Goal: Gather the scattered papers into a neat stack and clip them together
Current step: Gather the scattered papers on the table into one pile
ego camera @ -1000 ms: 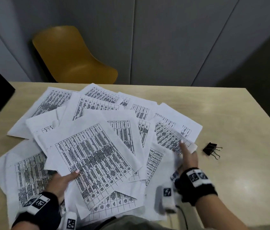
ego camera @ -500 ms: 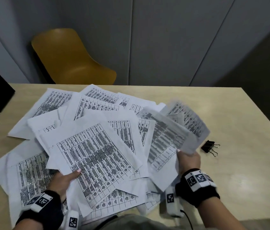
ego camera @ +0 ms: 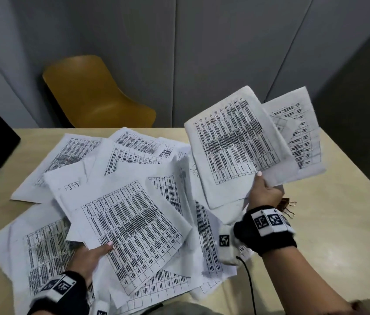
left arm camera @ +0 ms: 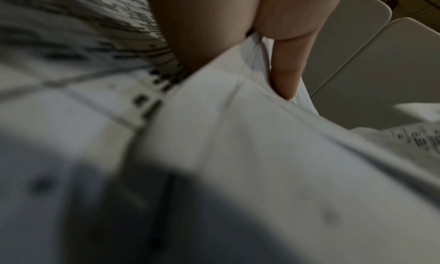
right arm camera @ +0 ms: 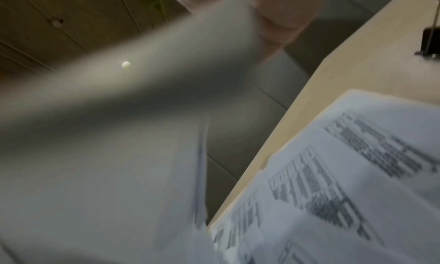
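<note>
Right hand (ego camera: 264,193), right of centre in the head view, pinching two printed sheets (ego camera: 236,144) lifted clear of the wooden table (ego camera: 338,223). Left hand (ego camera: 88,258), lower left, gripping a table-printed page (ego camera: 131,223) atop the scattered papers (ego camera: 65,155). Black binder clip (ego camera: 285,204) lying just beside the right wrist.

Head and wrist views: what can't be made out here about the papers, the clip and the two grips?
- Binder clip: head view, mostly hidden behind the right hand; right wrist view, cut by the edge.
- Lifted sheets: exact count unclear, they overlap.
- Printed text: too blurred in every view.
- Left hand: fingers under the large sheet; left wrist view blurred.
- Right fingers: right wrist view smeared.
</note>
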Tool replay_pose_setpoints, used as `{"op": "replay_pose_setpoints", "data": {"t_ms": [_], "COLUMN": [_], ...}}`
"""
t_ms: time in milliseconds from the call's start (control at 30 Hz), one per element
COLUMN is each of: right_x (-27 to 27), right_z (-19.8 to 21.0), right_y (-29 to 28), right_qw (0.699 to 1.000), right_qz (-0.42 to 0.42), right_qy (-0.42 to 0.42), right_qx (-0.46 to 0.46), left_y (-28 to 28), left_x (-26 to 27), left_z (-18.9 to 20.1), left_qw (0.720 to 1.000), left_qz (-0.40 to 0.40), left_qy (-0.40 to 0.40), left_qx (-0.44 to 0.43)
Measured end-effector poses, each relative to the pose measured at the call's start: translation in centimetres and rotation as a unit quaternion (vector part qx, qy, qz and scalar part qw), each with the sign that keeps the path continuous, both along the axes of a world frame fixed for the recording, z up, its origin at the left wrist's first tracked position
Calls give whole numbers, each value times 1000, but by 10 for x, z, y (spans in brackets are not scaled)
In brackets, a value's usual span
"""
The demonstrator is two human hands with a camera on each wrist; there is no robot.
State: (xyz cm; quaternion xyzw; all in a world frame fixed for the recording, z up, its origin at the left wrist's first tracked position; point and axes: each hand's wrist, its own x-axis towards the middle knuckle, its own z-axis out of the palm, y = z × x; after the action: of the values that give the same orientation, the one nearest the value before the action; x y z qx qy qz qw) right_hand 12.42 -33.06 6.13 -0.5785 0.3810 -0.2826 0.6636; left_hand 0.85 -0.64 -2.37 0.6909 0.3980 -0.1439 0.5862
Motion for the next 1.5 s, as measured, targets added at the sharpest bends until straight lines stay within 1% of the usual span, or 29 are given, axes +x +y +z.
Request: {"op": "replay_pose_setpoints", "data": {"t_ms": [100,167,200,267,367,433,500,567,667,700,733,800,833,867,900,933,967,1033,1067,1133,1167,1200,1233,1300,1333,1367,1400,1433,1500], "right_x": [3,11,15,18,12,0,-11,-21,-32,-34,-35,-34,-34,-33,-34,-34,-34,-32,-32,-33,-34,-34,-33,-29,-25,-21,-16,-14,-10], "right_z": [-3,-4,-5,-7,-19,-34,-51,-65,-69,-69,-69,-68,-67,-67,-66,-66,-65,-68,-68,-67,-69,-70,-72,-73,-73,-70,-70,-68,-62], "right_y": [7,8,9,15,27,38,45,51,57,58,58,57,58,59,61,62,63,64,65,68,69,69,68,58,50,39,25,12,-10], "right_qw": [997,992,991,992,995,992,982,959,896,879,869,847,825,794,769,758,763,784,774,726,716,723,744,812,842,858,867,869,876], "right_qz": [-5,-19,-24,-19,46,108,167,245,364,387,396,422,456,499,534,551,550,529,541,597,609,603,580,492,433,374,318,274,223], "right_qy": [2,3,-1,-4,4,47,92,135,234,257,273,284,290,298,298,290,272,253,260,280,276,268,258,254,257,276,302,333,371], "right_qx": [81,125,132,121,85,43,-2,-49,-94,-105,-117,-151,-166,-178,-186,-194,-203,-203,-199,-195,-201,-207,-208,-185,-193,-216,-237,-244,-213], "left_y": [5,4,3,2,4,4,3,5,3,3,4,0,1,1,0,1,2,3,3,2,3,1,1,0,-2,-1,-2,-3,-5], "left_x": [-1,-1,0,1,2,3,6,7,7,8,8,8,7,6,5,5,4,4,4,3,3,3,3,3,2,1,1,1,1], "left_z": [-14,-13,-9,-6,-10,-9,-10,-13,-10,-11,-12,-6,-7,-8,-8,-9,-9,-8,-9,-8,-8,-8,-8,-7,-4,-3,-1,2,7], "left_qw": [1000,1000,1000,1000,1000,1000,999,998,993,991,990,990,989,989,990,991,992,992,993,994,994,993,993,992,992,993,993,994,993], "left_qz": [-7,-1,1,9,22,23,32,43,73,81,86,81,83,78,76,69,65,60,55,51,50,47,46,58,62,65,68,73,91], "left_qy": [1,8,12,5,3,0,-10,-33,-57,-58,-67,-80,-90,-98,-88,-75,-64,-65,-64,-65,-73,-84,-89,-91,-83,-71,-61,-55,-56], "left_qx": [5,-3,-3,-7,-2,-16,-25,-35,-77,-87,-93,-84,-80,-83,-81,-82,-85,-87,-85,-76,-70,-67,-68,-69,-68,-69,-71,-66,-56]}}
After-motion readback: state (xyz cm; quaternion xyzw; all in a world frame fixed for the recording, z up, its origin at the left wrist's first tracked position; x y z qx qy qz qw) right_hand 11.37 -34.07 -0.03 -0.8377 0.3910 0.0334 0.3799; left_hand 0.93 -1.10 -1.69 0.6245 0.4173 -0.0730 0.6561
